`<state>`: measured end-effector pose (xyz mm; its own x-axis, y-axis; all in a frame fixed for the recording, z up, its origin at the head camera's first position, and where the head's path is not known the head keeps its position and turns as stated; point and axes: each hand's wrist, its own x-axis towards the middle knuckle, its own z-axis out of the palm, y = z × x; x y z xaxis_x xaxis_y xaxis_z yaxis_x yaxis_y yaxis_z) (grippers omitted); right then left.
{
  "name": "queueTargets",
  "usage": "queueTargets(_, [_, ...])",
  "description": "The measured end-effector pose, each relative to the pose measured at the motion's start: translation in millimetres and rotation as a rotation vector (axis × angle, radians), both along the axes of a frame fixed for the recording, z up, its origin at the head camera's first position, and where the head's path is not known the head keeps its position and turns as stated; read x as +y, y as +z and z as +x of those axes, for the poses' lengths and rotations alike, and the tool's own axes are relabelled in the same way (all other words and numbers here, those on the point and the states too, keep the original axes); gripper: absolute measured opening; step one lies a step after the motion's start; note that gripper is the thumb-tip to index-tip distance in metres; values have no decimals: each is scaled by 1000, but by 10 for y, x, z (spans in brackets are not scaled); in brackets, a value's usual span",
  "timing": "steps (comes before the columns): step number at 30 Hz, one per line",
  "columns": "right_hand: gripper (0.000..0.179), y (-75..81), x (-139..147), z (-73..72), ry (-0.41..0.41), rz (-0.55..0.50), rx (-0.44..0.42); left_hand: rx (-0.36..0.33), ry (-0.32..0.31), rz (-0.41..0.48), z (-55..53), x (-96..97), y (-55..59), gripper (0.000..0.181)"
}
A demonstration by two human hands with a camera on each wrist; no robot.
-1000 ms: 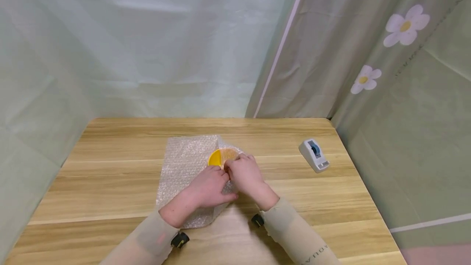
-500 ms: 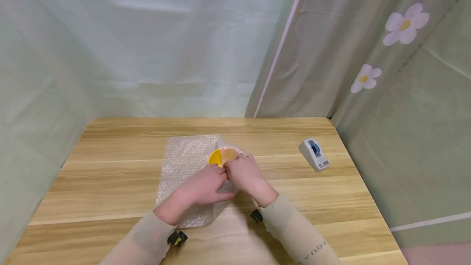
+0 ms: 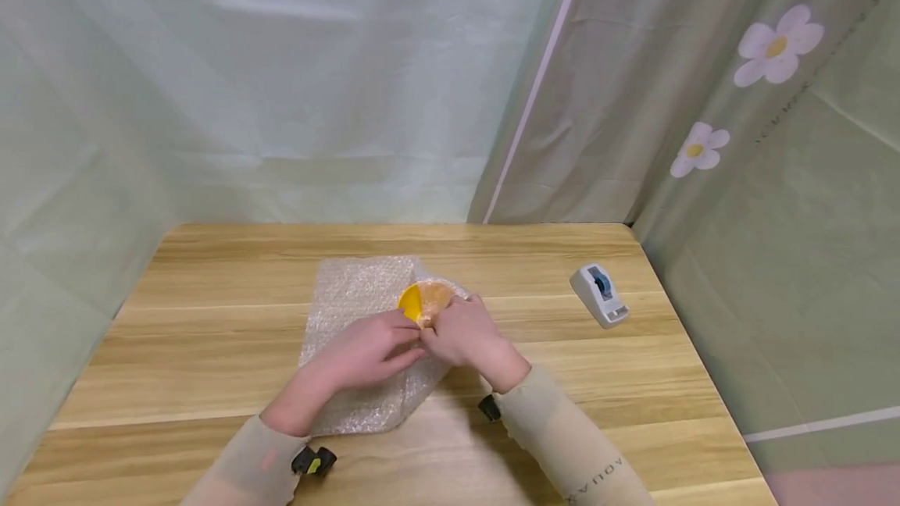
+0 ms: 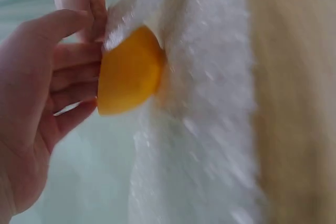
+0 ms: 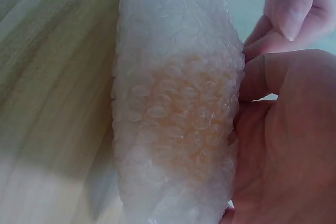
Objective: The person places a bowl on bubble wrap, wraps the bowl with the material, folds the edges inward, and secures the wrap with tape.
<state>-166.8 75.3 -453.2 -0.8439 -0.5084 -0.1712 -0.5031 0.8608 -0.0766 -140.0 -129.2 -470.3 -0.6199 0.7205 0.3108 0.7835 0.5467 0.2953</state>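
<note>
Bowl point(image 3: 410, 303) smooth, round | bubble wrap point(image 3: 348, 303) knobbly | left fingers point(image 4: 79, 74) straight | right fingers point(image 3: 436, 338) gripping wrap

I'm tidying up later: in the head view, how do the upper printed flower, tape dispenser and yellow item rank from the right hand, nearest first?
1. Yellow item: at the right hand, partly covered by bubble wrap.
2. Tape dispenser: on the table, to the right.
3. Upper printed flower: on the curtain, upper right.

A wood-grain table point(image 3: 211, 283) bears bubble wrap point(image 3: 351, 303) under the fingers point(image 3: 399, 326) and a tape dispenser point(image 3: 599, 297) well to their right.
</note>
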Motion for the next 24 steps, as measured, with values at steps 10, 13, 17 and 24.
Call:
queueTargets(10, [46, -19, -8, 12, -1, 0, 14, 30, 166, 214, 49, -411, -33, 13])
queueTargets(13, [45, -10, -8, 12, 3, -3, 7, -41, 272, 246, 51, -557, -72, 14])
queueTargets(17, [47, -6, -12, 15, 12, 7, 3, -158, 404, 300, 66, -723, -98, 17])
queueTargets(24, [46, 9, -33, 24, 12, 2, 7, -262, 654, 378, 48, -917, -121, 28])
